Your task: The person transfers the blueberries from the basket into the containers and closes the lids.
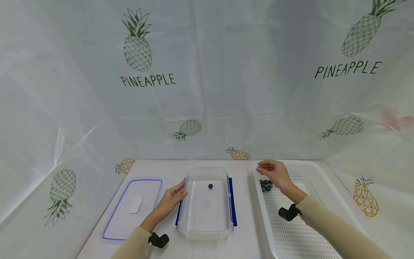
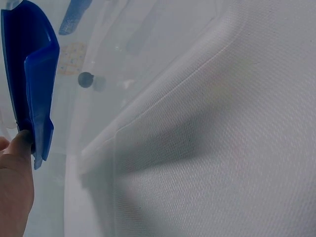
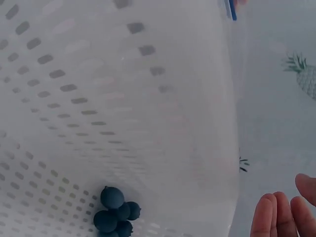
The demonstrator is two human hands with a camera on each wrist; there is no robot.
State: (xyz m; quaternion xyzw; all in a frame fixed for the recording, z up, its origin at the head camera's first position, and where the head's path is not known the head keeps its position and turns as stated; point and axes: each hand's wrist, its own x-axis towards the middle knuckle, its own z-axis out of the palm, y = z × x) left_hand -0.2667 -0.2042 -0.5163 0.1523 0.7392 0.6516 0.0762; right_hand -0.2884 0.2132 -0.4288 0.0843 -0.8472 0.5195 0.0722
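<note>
A clear plastic food container [image 1: 207,225] with blue side latches [image 1: 232,201] stands in the middle, and a single blueberry [image 1: 210,186] lies inside it. My left hand [image 1: 173,198] holds the container's left side, its thumb against the blue latch [image 2: 39,74] in the left wrist view. My right hand [image 1: 275,174] hovers over the left rim of a white perforated basket [image 1: 310,223]. Its thumb stands apart from the fingers [image 3: 284,217], and nothing shows between them. Below that hand, several blueberries [image 3: 113,212] sit clustered in the basket.
To the container's left lies a clear lid with a blue border [image 1: 111,216], a white rectangle [image 1: 136,204] on it. The white tabletop [image 1: 247,216] separates container and basket. A pineapple-print sheet [image 1: 207,90] hangs behind the table.
</note>
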